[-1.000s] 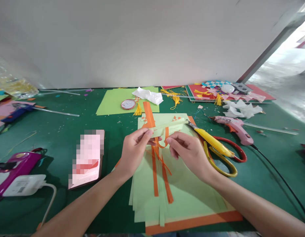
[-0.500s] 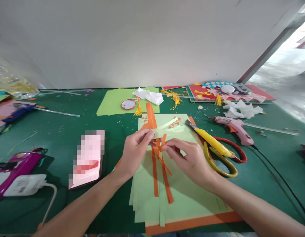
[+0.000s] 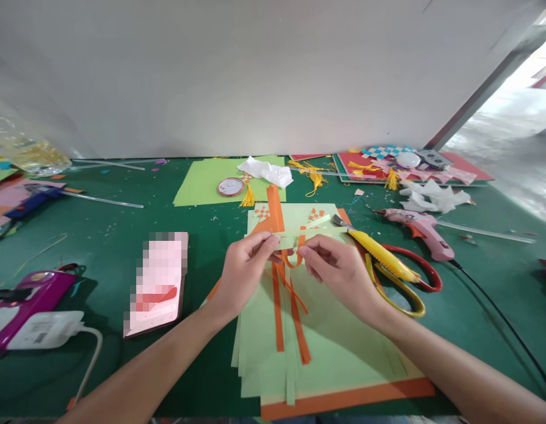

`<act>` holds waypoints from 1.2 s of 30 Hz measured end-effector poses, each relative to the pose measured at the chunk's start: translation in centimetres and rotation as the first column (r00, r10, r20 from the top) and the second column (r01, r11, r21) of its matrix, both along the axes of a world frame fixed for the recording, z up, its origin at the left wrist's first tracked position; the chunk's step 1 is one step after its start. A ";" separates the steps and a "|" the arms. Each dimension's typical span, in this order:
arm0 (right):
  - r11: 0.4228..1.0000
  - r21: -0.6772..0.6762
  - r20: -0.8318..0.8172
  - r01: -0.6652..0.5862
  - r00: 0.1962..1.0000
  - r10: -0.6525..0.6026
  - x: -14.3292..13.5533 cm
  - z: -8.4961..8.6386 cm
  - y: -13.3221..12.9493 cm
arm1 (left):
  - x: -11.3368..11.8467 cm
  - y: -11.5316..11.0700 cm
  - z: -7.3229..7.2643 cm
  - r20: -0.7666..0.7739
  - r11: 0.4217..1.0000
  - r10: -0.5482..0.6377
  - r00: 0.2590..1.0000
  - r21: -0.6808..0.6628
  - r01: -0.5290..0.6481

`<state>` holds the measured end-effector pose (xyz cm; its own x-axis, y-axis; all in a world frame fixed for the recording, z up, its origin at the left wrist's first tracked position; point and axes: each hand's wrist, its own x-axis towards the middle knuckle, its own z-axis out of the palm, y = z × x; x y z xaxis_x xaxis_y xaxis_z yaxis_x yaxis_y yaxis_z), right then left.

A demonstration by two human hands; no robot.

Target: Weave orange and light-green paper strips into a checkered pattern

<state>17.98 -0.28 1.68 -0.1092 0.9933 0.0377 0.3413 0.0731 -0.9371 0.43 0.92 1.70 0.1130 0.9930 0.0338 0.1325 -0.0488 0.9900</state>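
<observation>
While your left hand (image 3: 244, 268) pinches the crosswise green strip (image 3: 326, 231), your right hand (image 3: 343, 274) seems closed on the upright orange strip (image 3: 301, 238) between.

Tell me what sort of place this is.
Probably a paper-craft work table: a pink glue gun and yellow-handled scissors lie by stacked green paper, and the left hand holds paper strips.

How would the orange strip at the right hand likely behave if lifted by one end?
The orange strip would probably flop, since it bends in a loop beside the right hand. Narrow and thin, it looks light and may crease.
</observation>
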 end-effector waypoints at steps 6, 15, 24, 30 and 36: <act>1.000 -0.002 -0.017 0.018 1.000 -0.018 0.4 -0.2 0.5 | 0.1 -0.2 0.1 -0.054 0.997 -0.077 0.996 0.004 0.077; 0.969 0.246 -0.079 0.031 0.997 -0.012 0.9 -0.3 0.7 | 0.1 0.0 0.3 0.042 0.993 -0.121 0.992 -0.006 0.122; 0.972 0.234 -0.158 0.033 0.987 0.005 1.3 0.2 0.8 | 0.1 0.0 0.0 0.091 0.997 -0.069 0.993 -0.017 0.071; 0.994 -0.028 -0.158 -0.102 0.983 0.096 1.1 0.2 0.7 | -0.1 -0.1 -0.1 0.057 0.999 0.031 0.998 0.007 -0.031; 0.977 -0.153 -0.251 -0.149 0.962 0.108 0.9 -0.4 0.9 | -0.1 0.0 -0.3 0.022 0.996 0.076 0.997 0.036 -0.077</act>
